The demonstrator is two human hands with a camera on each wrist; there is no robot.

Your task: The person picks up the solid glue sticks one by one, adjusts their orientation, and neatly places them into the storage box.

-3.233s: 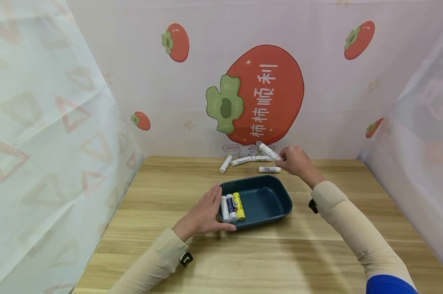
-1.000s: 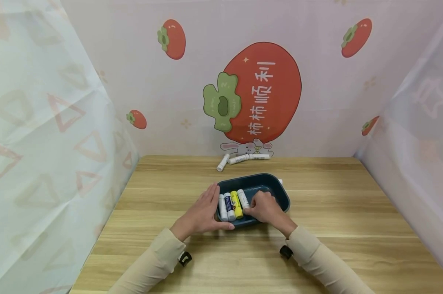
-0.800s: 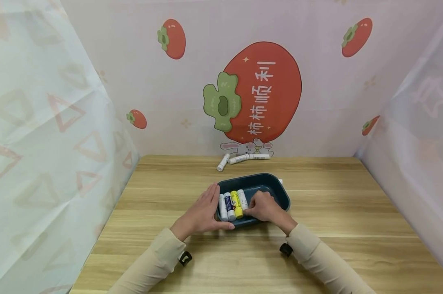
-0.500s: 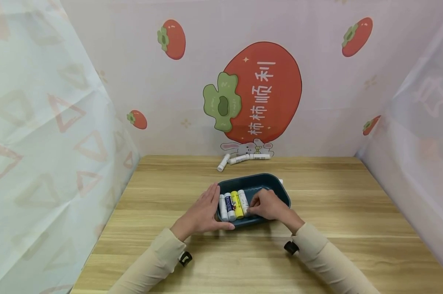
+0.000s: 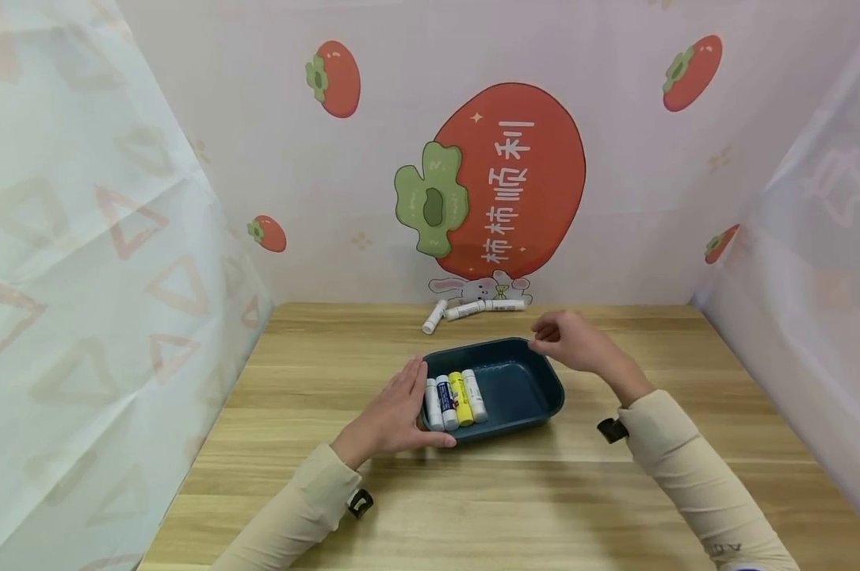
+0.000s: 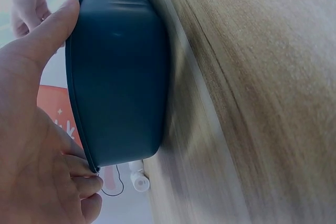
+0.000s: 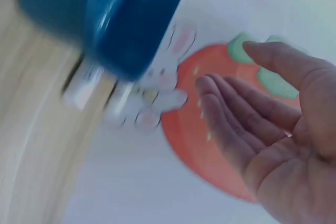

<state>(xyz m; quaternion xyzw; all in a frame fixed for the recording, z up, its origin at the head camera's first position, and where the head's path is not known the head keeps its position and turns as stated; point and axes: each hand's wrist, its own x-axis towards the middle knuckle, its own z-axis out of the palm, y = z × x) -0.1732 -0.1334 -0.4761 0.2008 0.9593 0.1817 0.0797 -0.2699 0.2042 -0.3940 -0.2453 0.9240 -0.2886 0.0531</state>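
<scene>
A dark teal tray (image 5: 518,432) sits on the table with a row of glue sticks at its left end: a white one (image 5: 433,404), a blue-labelled one (image 5: 447,403), a yellow one (image 5: 461,399) and another white one (image 5: 475,395). My left hand (image 5: 390,416) rests along the tray's left end, fingers straight and thumb at the near rim. Over the tray's far right corner hovers my right hand (image 5: 572,341), holding nothing; the right wrist view shows its fingers (image 7: 226,124) loosely bent, thumb apart.
Several white glue sticks (image 5: 465,310) lie at the table's back against the patterned backdrop (image 5: 358,159). In the right wrist view a white glue stick (image 7: 84,85) lies close behind the tray. Sheets (image 5: 116,277) hang on both sides of the wooden table (image 5: 487,507).
My right hand brought a white glue stick into the tray, laid it beside the yellow one, let go, then rose toward the far right corner. My left hand stays at the tray.
</scene>
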